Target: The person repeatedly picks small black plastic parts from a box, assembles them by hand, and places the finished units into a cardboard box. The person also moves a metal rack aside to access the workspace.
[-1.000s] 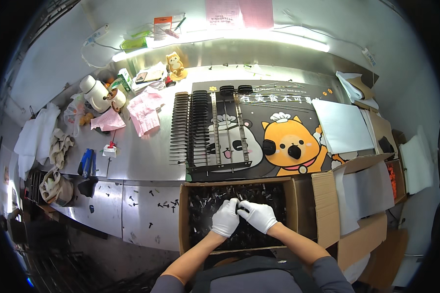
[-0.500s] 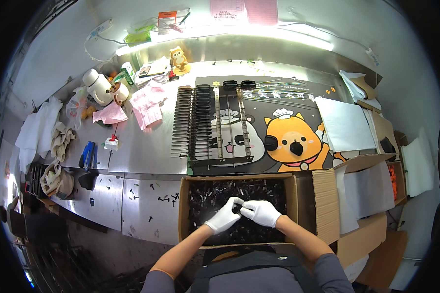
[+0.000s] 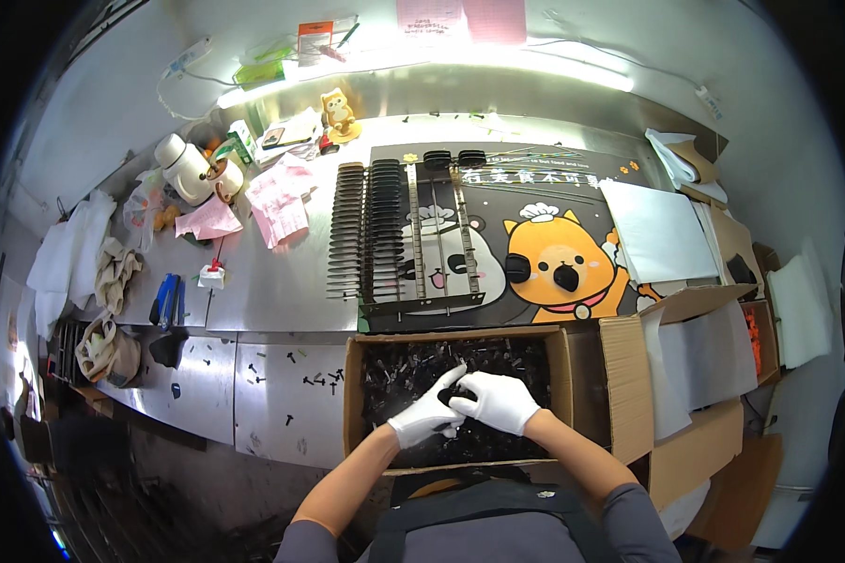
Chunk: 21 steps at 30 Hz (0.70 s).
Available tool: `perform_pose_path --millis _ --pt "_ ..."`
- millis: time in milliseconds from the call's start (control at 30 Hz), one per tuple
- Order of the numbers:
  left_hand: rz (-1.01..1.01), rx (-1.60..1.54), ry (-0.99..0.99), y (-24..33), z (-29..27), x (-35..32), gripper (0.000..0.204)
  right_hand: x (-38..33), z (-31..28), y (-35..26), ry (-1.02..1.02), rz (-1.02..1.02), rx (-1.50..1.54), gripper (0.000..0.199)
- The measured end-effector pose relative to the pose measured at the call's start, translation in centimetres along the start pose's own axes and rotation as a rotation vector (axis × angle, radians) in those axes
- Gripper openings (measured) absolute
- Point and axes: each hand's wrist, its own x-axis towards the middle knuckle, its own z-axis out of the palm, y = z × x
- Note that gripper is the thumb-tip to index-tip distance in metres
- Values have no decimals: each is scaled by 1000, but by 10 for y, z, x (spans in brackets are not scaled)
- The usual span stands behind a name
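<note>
Both my hands, in white gloves, meet above an open cardboard box (image 3: 354, 403) filled with small dark pieces (image 3: 404, 361). My left hand (image 3: 424, 415) is partly closed round a small black piece (image 3: 448, 396), its index finger pointing up and away. From the other side my right hand (image 3: 500, 403) pinches at the same piece with bent fingers. Just beyond the box stands a metal rack (image 3: 422, 305), carrying two dense columns of flat black parts (image 3: 385, 225). The gloves hide most of the held piece, so its exact kind does not show.
Two round black pieces (image 3: 565, 277) lie on the cartoon-printed mat (image 3: 498, 314). Right of it are white sheets (image 3: 662, 230) and open carton flaps (image 3: 626, 389). Leftward, loose black screw-like bits (image 3: 291, 357), blue-handled pliers (image 3: 166, 300), pink cloths (image 3: 279, 206) and a white jug (image 3: 186, 169) are about.
My left hand has opened somewhat, its index finger now stretched upward. My right hand has shifted slightly left over it, fingers more bent. The view has moved a little.
</note>
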Motion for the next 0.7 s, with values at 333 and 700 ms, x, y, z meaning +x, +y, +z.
perform_pose_path --millis 333,700 --pt "370 1318 574 -29 -4 16 27 -11 36 -2 234 -79 65 23" --pt "-33 564 122 -5 -11 14 24 9 0 17 -5 -254 -96 30"
